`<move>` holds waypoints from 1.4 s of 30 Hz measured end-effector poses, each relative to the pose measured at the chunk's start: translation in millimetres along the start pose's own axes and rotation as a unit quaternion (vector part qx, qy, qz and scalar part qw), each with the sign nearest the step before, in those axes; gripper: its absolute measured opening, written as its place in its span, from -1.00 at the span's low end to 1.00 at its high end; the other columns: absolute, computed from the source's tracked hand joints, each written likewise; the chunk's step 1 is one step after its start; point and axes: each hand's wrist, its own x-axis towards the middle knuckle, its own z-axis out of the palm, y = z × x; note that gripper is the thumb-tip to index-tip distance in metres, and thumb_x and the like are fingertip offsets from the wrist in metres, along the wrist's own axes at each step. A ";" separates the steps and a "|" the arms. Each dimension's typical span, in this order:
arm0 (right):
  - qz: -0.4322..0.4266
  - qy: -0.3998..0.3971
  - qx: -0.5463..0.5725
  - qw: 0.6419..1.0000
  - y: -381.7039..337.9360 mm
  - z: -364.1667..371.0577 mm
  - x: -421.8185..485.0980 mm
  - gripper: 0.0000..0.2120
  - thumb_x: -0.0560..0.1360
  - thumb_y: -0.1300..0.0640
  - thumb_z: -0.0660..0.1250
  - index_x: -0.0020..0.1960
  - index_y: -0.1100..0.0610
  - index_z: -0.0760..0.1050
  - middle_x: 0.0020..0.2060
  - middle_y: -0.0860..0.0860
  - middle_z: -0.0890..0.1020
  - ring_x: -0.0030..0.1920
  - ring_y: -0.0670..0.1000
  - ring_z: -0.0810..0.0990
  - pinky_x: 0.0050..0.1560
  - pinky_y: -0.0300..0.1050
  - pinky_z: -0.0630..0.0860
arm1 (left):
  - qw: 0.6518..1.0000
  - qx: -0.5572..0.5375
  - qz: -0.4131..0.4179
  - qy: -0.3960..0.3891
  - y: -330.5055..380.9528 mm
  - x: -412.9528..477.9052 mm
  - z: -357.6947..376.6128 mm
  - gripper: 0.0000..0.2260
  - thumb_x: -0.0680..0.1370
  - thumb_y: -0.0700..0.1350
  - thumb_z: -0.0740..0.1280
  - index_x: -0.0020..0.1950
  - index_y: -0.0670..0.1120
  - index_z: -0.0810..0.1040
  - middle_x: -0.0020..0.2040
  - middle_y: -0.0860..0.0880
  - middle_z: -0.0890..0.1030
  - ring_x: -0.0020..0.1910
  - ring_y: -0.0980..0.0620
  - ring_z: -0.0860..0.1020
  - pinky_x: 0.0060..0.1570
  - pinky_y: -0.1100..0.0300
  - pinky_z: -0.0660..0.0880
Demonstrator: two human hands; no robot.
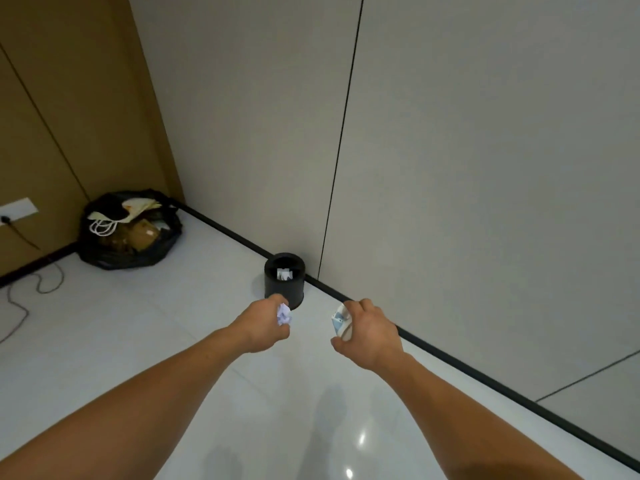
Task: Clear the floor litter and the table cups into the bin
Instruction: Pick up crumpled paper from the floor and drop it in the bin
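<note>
A small black round bin (284, 287) stands on the white floor against the grey wall, with a bit of white litter inside. My left hand (265, 327) is stretched out just in front of the bin and grips a crumpled white paper ball (283, 315). My right hand (370, 332) is held out to the right of the bin, fingers curled round a squashed white and blue paper cup (340, 320). Both hands hang above the floor, short of the bin's mouth.
A full black rubbish bag (130, 233) sits in the far left corner by the brown wall. A dark cable (31, 289) runs from a wall socket (15, 211) across the floor at the left. A black skirting (485, 379) lines the wall's foot.
</note>
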 end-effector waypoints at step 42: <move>0.191 -0.149 0.136 0.961 -70.7 152.3 631.3 -0.44 0.38 -0.20 0.42 0.31 -0.09 0.35 0.19 -0.07 0.46 0.14 -0.02 0.49 0.06 -0.18 0.50 | 0.984 0.003 0.016 -0.175 -211.5 649.1 -160.8 -0.83 0.52 -0.09 0.35 -0.05 -0.07 0.36 0.02 -0.09 0.57 -0.01 -0.02 0.54 -0.03 0.18 0.45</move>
